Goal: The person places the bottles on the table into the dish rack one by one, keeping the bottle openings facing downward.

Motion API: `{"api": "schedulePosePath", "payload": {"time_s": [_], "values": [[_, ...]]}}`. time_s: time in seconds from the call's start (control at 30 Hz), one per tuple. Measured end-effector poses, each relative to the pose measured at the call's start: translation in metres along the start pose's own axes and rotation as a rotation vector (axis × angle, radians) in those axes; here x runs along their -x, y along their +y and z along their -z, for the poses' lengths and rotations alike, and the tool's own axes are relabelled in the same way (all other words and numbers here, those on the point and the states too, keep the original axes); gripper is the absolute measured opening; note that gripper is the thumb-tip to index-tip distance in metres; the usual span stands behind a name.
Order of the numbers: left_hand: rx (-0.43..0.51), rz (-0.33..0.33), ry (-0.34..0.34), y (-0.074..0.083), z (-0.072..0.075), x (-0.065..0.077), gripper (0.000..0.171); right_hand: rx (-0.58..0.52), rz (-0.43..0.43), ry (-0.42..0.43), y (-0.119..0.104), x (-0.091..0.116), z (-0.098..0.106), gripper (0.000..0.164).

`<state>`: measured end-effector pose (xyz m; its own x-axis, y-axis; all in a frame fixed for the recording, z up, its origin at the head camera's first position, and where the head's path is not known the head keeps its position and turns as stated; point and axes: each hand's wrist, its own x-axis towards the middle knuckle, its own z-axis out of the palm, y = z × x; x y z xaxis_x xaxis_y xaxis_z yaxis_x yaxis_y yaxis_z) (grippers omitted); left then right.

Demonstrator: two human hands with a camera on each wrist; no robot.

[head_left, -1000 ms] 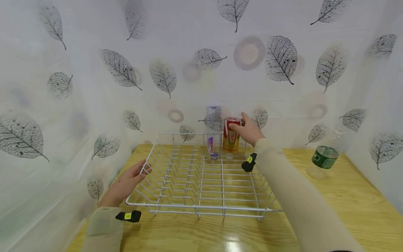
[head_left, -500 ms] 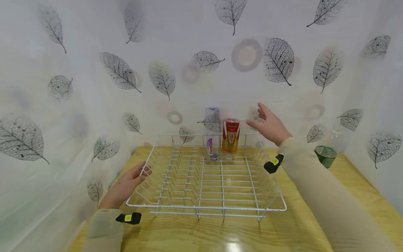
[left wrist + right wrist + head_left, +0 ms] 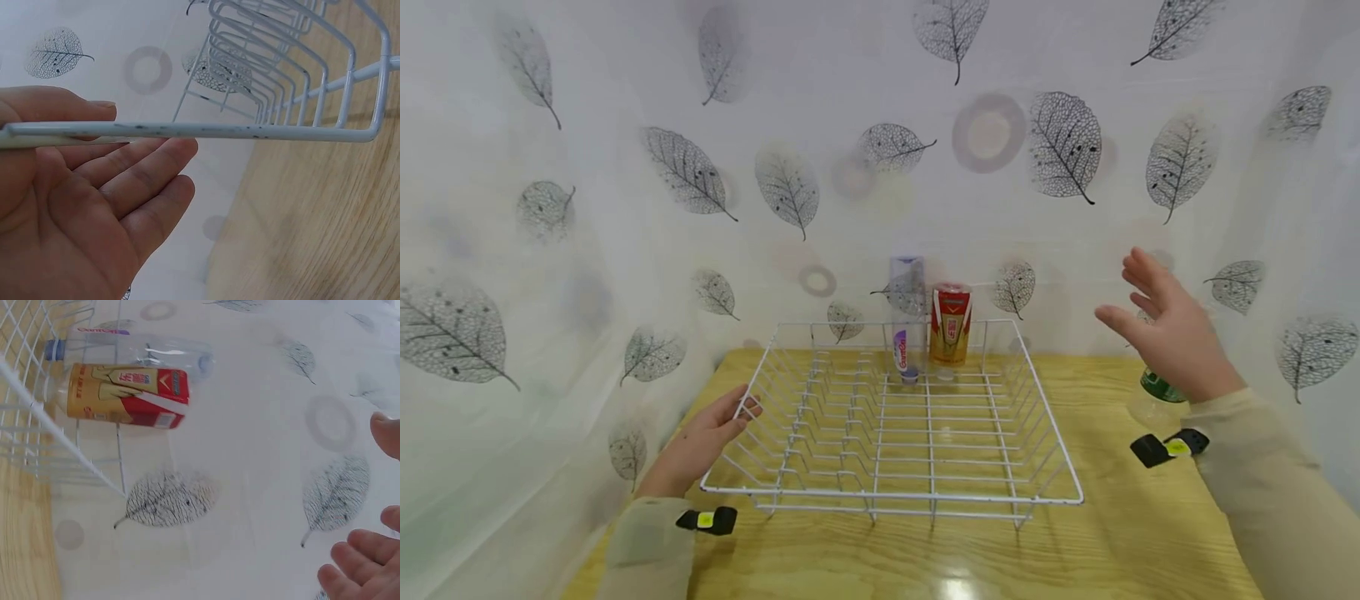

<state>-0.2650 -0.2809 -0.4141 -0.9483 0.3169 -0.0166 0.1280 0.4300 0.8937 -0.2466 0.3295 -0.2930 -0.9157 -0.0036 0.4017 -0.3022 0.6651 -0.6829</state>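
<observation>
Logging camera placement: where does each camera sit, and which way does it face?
Head: on the head, facing forward and down at the wire rack; left grip, right grip and sleeves show.
Left wrist: on that wrist, facing the rack's rim across the left grip.
Right wrist: on that wrist, facing red bottle, clear bottle and leafy sheet; right grip partly shows.
Head and right wrist share both bottles.

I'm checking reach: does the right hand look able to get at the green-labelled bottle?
Probably yes: the right hand holds nothing, and the green-labelled bottle, partly hidden behind it, stands outside the rack with no visible obstacle between.
</observation>
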Motion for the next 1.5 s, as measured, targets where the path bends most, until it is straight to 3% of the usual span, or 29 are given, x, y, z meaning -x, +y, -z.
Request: {"api": "schedulePosePath", "payload": {"time_s": [0.27, 0.43, 0.63, 0.77, 0.93, 1.2, 1.5], "values": [[0.05, 0.028, 0.004, -0.005, -0.003, 0.004, 0.064, -0.025, -0.122, 0.264, 0.037, 0.038, 0.023, 0.086], [0.038, 0.021, -0.002, -0.005, -0.004, 0.005, 0.065, 0.006, -0.223, 0.328, 0.076, 0.052, 0.027, 0.087], [0.043, 0.028, 0.01, -0.004, -0.005, 0.002, 0.065, -0.046, -0.309, 0.277, 0.125, 0.063, 0.019, 0.091], [0.038, 0.022, 0.005, -0.002, -0.005, 0.002, 0.064, -0.144, -0.366, 0.168, 0.154, 0.066, 0.011, 0.096], [0.046, 0.01, -0.003, 0.001, -0.004, 0.004, 0.064, -0.163, -0.405, 0.063, 0.181, 0.065, -0.004, 0.101], [0.06, 0.004, 0.005, 0.001, -0.004, 0.003, 0.063, -0.126, -0.463, 0.066, 0.197, 0.058, -0.026, 0.095], [0.051, 0.008, 0.008, 0.003, -0.003, 0.003, 0.063, -0.11, -0.554, 0.089, 0.191, 0.054, -0.034, 0.101]]}}
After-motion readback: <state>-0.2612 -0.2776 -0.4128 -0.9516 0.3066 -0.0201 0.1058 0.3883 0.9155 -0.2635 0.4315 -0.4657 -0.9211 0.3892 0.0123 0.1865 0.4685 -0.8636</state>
